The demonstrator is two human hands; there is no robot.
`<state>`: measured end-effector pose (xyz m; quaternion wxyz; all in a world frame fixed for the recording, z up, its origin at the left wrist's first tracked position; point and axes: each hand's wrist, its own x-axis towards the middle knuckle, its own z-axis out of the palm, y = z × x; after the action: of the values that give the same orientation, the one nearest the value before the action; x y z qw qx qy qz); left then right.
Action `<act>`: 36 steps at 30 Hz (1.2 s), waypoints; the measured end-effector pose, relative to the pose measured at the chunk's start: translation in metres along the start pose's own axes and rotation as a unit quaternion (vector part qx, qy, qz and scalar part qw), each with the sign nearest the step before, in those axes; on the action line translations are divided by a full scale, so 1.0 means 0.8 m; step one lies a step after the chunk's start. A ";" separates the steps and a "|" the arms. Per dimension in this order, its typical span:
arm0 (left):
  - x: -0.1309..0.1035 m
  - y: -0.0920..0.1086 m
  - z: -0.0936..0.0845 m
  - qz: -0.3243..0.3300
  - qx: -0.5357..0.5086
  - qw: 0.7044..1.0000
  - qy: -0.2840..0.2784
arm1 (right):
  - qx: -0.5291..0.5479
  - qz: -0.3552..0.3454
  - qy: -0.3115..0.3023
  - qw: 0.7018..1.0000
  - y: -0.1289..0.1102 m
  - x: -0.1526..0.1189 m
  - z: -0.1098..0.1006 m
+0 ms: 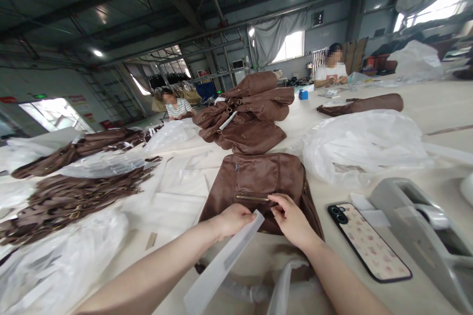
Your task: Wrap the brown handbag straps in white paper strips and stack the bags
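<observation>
A brown leather bag (258,172) lies on the table in front of me, with a zipper (252,197) across its face. My left hand (236,219) is closed on a long white translucent strip (225,261), which slants down toward the near edge. My right hand (290,216) touches the right end of the zipper; thumb and fingers are bent close together there, and what they hold, if anything, is too small to make out. Clear plastic (284,285) lies below the bag, between my forearms.
A phone (369,243) and a grey tape dispenser (417,236) stand at the right. Brown bags (251,113) are piled behind. Brown straps (81,197) and plastic bags (81,256) cover the left. Two people sit farther back.
</observation>
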<state>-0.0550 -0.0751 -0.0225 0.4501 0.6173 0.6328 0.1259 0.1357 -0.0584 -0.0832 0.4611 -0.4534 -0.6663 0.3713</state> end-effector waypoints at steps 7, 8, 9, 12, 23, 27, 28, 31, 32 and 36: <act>0.033 0.001 0.001 -0.008 0.015 1.000 0.018 | 0.028 0.033 -0.024 0.999 0.015 0.002 0.006; 0.039 0.002 0.002 -0.010 0.022 0.999 0.023 | 0.037 0.051 -0.020 0.998 0.017 0.003 0.006; 0.045 0.002 0.002 -0.009 0.030 0.999 0.029 | 0.046 0.067 -0.016 0.997 0.019 0.003 0.007; 0.062 0.006 0.005 0.002 0.055 0.997 0.045 | 0.067 0.089 -0.015 0.994 0.021 0.005 0.007; 0.085 0.011 0.022 0.052 0.133 0.985 0.102 | 0.097 0.197 0.008 0.976 0.006 0.008 -0.006; 0.091 0.002 0.030 0.073 0.123 0.983 0.112 | 0.086 0.256 -0.045 0.962 0.007 0.017 -0.004; 0.093 -0.001 0.032 0.074 0.120 0.984 0.113 | 0.088 0.270 -0.058 0.957 0.007 0.020 -0.003; 0.098 -0.005 0.035 0.072 0.118 0.984 0.114 | 0.100 0.305 -0.082 0.944 0.010 0.028 0.003; 0.099 -0.006 0.035 0.073 0.122 0.983 0.114 | 0.105 0.312 -0.087 0.940 0.011 0.031 0.005; 0.099 -0.003 0.032 0.078 0.157 0.977 0.125 | 0.102 0.330 -0.074 0.935 0.013 0.042 0.013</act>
<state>-0.0250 -0.0148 -0.0715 0.2542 0.7073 0.6455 0.1359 0.1227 -0.0241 -0.0863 0.3055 -0.5698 -0.4697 0.6011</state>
